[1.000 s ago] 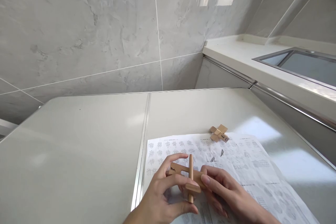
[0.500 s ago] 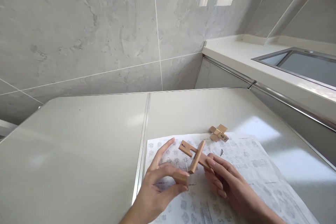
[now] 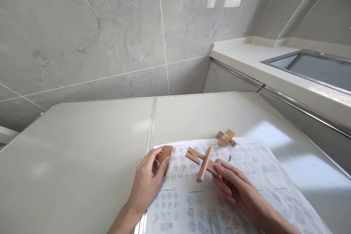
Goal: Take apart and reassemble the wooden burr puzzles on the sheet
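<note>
Between the thumb and fingers of my left hand (image 3: 149, 175) is a wooden puzzle piece (image 3: 166, 153), held above the left edge of the printed sheet (image 3: 189, 186). My right hand (image 3: 237, 186) pinches the end of a flat, notched puzzle piece (image 3: 194, 155) with a dark number on it. A second wooden bar (image 3: 204, 164) crosses that piece at its slot, so the two form a cross. Several joined wooden pieces (image 3: 226, 138), with dark numbers on one, lie at the top edge of the sheet. My right fingers partly hide the near end of the notched piece.
The sheet, covered with small printed diagrams, lies on a pale folding table (image 3: 95, 153) with a metal seam (image 3: 152, 120). A grey tiled wall (image 3: 109, 25) stands behind. To the right is a white counter (image 3: 238, 49) with an inset sink (image 3: 315, 64).
My left hand has moved left, away from the crossed pieces, and its piece is now turned more upright. My right hand and the crossed pieces have hardly moved.
</note>
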A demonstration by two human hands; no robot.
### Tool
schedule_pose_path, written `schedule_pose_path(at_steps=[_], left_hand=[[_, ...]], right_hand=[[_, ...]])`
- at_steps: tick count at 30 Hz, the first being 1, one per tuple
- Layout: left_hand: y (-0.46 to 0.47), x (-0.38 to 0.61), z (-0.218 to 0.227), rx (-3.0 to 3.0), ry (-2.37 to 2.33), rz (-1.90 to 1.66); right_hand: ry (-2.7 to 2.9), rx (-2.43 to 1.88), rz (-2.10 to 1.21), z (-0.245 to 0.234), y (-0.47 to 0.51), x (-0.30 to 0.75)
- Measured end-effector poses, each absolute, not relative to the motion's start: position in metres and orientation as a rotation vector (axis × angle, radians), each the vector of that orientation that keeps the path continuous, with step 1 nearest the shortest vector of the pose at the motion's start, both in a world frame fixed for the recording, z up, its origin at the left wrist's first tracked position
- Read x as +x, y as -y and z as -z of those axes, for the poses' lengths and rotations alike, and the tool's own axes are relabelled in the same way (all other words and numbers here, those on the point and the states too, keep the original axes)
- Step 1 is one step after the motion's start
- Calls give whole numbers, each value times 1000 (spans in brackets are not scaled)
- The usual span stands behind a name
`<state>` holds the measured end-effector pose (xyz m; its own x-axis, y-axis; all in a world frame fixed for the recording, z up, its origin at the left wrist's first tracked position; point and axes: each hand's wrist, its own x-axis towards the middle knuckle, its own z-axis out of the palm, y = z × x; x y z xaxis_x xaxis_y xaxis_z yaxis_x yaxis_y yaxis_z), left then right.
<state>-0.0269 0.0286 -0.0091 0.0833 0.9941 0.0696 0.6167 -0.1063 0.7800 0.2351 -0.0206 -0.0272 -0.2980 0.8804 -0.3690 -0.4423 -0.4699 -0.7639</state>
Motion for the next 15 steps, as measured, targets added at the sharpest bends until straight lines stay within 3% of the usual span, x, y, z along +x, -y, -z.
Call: schedule_pose_path(at_steps=[15], left_hand=[[-32, -28, 20, 1904, -1494, -808]], right_hand=[[723, -1001, -1908, 29, 22, 236]])
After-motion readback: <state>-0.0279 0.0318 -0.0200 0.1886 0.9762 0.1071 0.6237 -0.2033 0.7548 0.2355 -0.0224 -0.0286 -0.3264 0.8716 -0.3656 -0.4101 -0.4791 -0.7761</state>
